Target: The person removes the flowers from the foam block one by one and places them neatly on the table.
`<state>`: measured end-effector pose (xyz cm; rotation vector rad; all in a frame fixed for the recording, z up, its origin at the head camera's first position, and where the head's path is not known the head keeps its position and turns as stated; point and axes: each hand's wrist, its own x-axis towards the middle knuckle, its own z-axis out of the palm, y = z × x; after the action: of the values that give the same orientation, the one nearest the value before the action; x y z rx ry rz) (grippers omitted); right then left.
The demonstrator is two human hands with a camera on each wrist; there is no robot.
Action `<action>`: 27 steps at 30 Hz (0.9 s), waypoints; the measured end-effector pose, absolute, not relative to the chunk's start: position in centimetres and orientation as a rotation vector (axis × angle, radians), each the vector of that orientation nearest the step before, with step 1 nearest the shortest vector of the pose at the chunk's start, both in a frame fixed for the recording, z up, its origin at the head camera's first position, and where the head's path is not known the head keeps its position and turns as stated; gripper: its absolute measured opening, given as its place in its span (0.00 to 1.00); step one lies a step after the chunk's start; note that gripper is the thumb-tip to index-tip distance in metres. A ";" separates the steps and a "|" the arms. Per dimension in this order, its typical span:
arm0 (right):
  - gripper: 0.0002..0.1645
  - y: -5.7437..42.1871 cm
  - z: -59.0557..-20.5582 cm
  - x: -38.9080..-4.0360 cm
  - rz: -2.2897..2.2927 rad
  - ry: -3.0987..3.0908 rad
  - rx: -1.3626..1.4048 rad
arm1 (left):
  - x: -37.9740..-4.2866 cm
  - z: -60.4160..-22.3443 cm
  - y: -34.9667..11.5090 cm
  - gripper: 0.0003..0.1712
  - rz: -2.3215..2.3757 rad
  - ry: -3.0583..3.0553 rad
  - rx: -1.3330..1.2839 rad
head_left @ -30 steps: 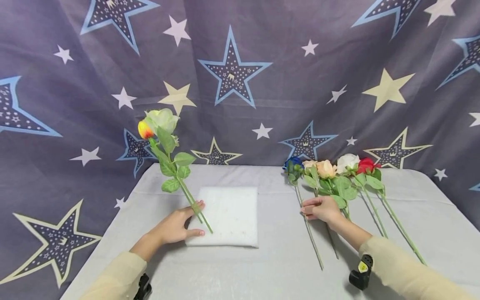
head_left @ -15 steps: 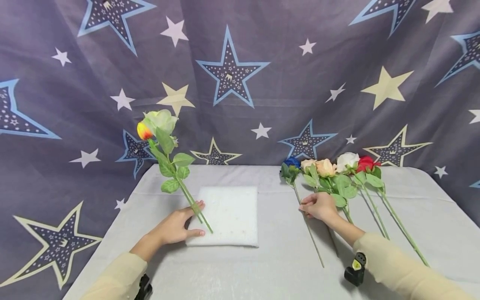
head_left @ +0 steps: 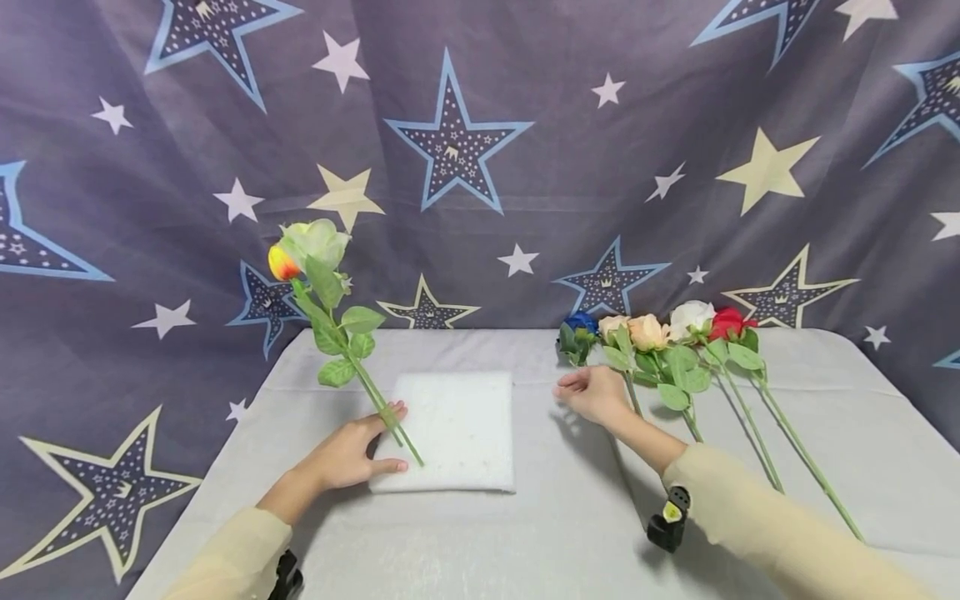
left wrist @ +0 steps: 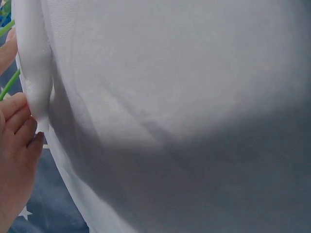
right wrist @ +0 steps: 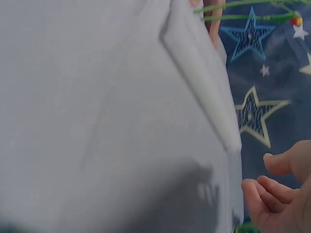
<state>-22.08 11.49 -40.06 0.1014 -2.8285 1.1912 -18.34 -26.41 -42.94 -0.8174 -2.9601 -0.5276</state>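
My left hand rests against the left side of a white foam block, fingers and thumb extended along it. A pale green-white rose and an orange-yellow tulip stand in the block on green stems, leaning left in the head view. My right hand hovers over the table, near a blue rose and a peach rose. Its thumb and loosely bent fingers are apart in the right wrist view, with nothing seen between them. Part of the blue rose's stem is hidden beneath that hand.
Another peach rose, a white rose and a red rose lie at the right, stems pointing toward the near side. A pale cloth covers the table. Behind it hangs a star-patterned curtain.
My right hand has left the blue rose's stem and moved left and slightly away from me. The blue rose's head has shifted slightly left. My left hand keeps its place on the block.
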 end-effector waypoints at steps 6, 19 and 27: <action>0.11 6.9 -38.7 -22.1 1.449 -2.807 0.103 | -18.4 -42.9 -26.5 0.48 -0.516 -2.954 -0.829; 0.11 -1.1 -37.0 -20.9 1.978 -2.548 0.544 | -18.3 -43.1 -26.4 0.47 -0.537 -2.941 -0.825; 0.13 -4.4 -37.1 -20.7 2.077 -2.421 0.759 | -18.2 -43.0 -26.3 0.46 -0.505 -2.940 -0.814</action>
<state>-20.66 -4.40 -37.15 0.7589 -2.4213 2.0769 -18.19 -26.34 -42.98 -0.8136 -2.9396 -0.5055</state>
